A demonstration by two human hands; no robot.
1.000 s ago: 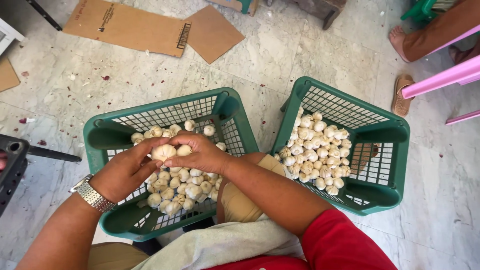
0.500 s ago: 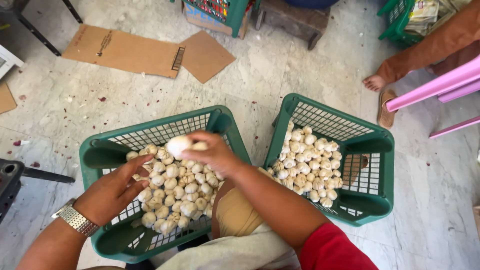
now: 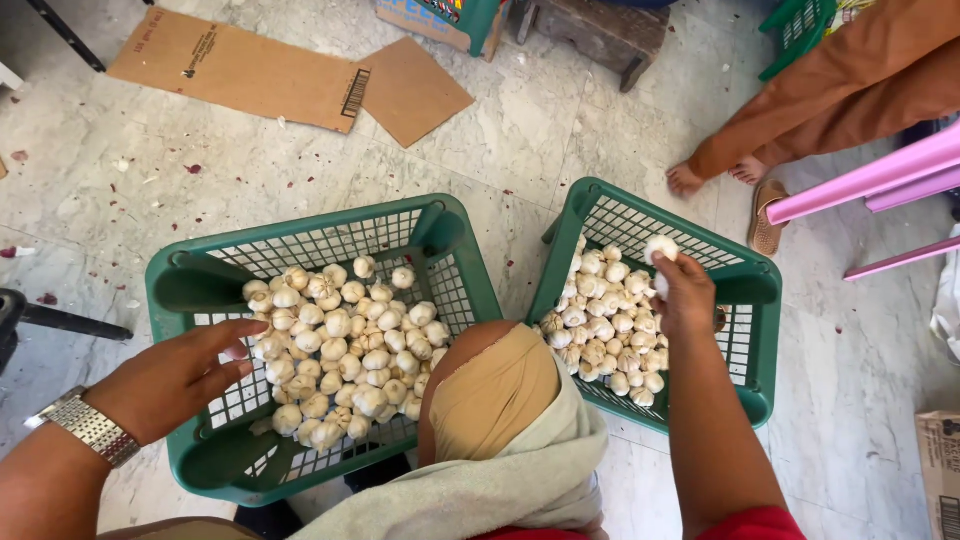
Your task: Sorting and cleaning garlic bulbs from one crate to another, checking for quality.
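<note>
Two green plastic mesh crates stand on the marble floor, each holding several white garlic bulbs. My right hand [image 3: 683,292] is over the right crate [image 3: 762,290] and holds garlic bulbs [image 3: 659,250] in its fingers above the pile [image 3: 600,330]. Over the left crate's [image 3: 180,285] near left side, my left hand [image 3: 175,375], with a metal watch on the wrist, hovers with fingers spread and holds nothing. The left pile [image 3: 340,350] lies just to its right. My knee, in tan cloth, sits between the crates.
Flattened cardboard pieces [image 3: 290,75] lie on the floor at the back. Another person's bare feet [image 3: 710,175] and a sandal [image 3: 767,215] are at the back right, by pink bars [image 3: 865,180]. A dark metal leg [image 3: 60,320] is at the left.
My right hand carried the garlic bulbs from over the left crate across to the right crate. My left hand let go and dropped back to the left crate's side.
</note>
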